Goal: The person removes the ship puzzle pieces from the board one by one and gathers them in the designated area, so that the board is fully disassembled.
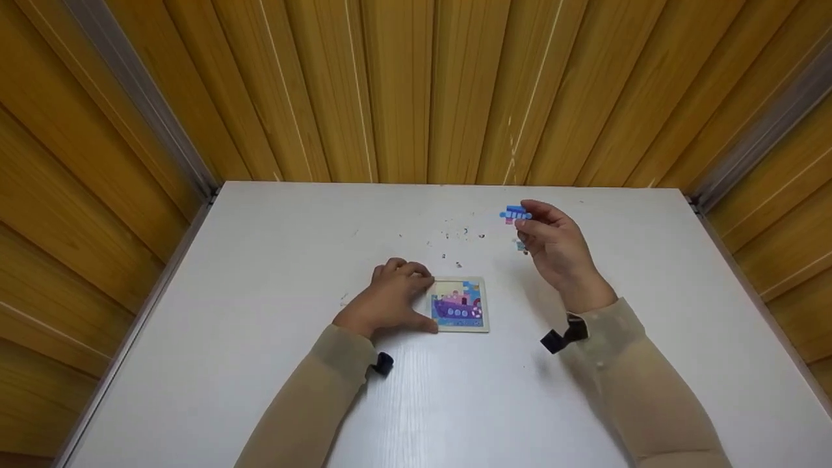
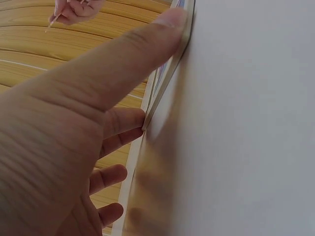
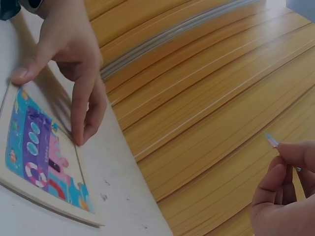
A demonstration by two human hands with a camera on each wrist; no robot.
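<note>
Puzzle tray (image 1: 486, 307) part-filled on the bench (image 1: 260, 260)
It is gripped by the left hand (image 1: 393, 296), a blue piece (image 1: 515, 214) pinched by the right hand (image 1: 558, 250); the hull (image 1: 448, 311) is fitted, the upper left unfilled.

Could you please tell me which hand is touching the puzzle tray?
The left hand, which holds the puzzle tray along one side; the right hand is raised away from it, pinching a mostly blue puzzle piece.
</note>
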